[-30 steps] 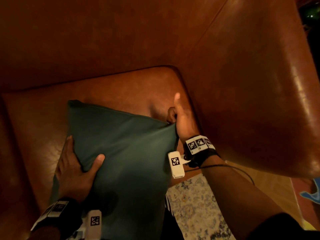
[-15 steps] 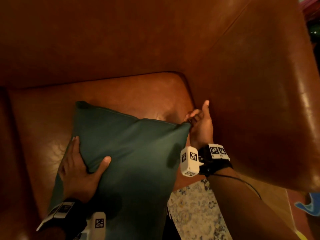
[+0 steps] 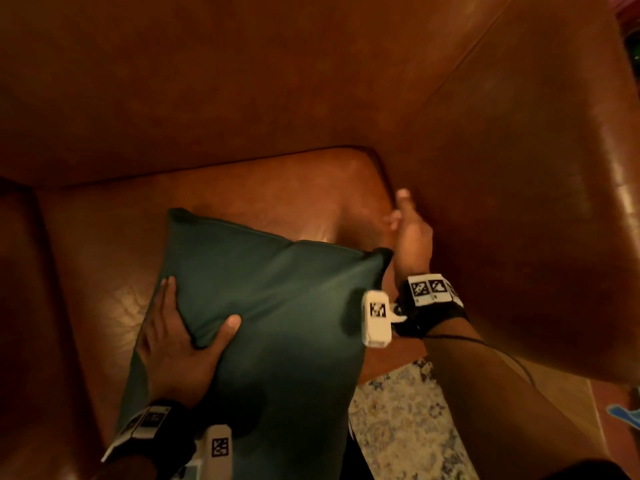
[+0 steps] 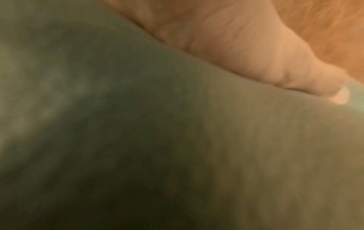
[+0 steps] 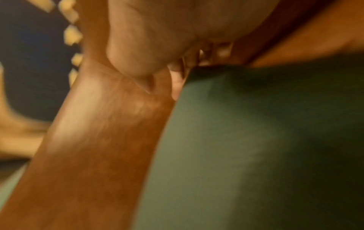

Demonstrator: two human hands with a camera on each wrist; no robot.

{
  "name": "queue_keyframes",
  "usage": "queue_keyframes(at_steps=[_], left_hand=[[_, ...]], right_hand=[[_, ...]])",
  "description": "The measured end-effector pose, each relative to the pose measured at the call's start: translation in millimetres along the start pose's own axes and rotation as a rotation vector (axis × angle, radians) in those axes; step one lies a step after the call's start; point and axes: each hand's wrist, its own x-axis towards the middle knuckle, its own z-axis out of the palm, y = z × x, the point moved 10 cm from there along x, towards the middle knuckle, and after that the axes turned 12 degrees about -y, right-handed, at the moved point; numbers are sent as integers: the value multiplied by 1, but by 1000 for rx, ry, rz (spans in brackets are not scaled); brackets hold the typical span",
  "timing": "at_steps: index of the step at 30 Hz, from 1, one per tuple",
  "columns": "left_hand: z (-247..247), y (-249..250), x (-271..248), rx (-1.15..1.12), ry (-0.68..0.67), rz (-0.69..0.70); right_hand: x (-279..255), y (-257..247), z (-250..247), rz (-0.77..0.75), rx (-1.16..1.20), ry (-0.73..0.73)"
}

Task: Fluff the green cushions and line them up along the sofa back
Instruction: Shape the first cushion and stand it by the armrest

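Note:
One dark green cushion [image 3: 277, 306] stands tilted over the brown leather sofa seat [image 3: 270, 192]. My left hand [image 3: 183, 348] grips its left edge, thumb [image 3: 232, 322] across the front and fingers behind. My right hand [image 3: 412, 237] holds the upper right corner [image 3: 379, 254], squeezed between cushion and sofa arm, with the thumb sticking up and the fingers curled. In the left wrist view green cushion fabric [image 4: 157, 140] fills the frame with one finger [image 4: 256, 62] lying on it. The right wrist view shows curled fingers [image 5: 206, 52] at the cushion [image 5: 265, 140] edge.
The sofa back [image 3: 225, 81] rises beyond the seat and the tall leather arm [image 3: 519, 202] closes in on the right. A second seat pad [image 3: 17, 306] lies at left. A patterned rug [image 3: 398, 427] and wooden floor [image 3: 561, 393] show below.
Both hands have carried the cushion to the right and a little back, so its right corner and my right hand now sit against the sofa arm.

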Motion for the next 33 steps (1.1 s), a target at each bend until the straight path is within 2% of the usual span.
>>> queue_keyframes(at_steps=[2,4,5,8,12,14,16,18,20,23,25,27,30,33], left_hand=[[-3,6,-2,-4,4,-4],[-8,18,-5,3,5,3],[-9,27,-5,20,-7,15],[-8,59,2,128,-114,111],[6,117,28,425,-266,376],[19,141,33,571,-323,508],[28,153,31,670,-343,555],[22,152,24,694,-284,518],[5,144,11,634,-144,453],[-25,117,-20,518,89,336],[-39,94,-45,493,198,228],[-42,72,-69,465,264,125],[-24,48,-90,387,268,59],[-12,34,-81,304,236,15]], right_hand=[[-9,-15,25,-148,-439,-242],[-30,-7,42,-198,-598,-465],[-36,1,37,-196,-621,-481],[-45,46,-4,-90,-628,-379],[-88,123,-48,58,-539,-299],[-116,165,-61,180,-472,-304],[-140,189,-66,259,-537,-309],[-154,173,-63,160,-628,-249],[-166,123,-39,-43,-631,-201],[-179,53,17,-372,-662,-229],[-184,28,53,-523,-751,-271],[-192,11,85,-619,-791,-319],[-211,13,134,-727,-930,-459],[-210,34,158,-702,-1117,-504]])
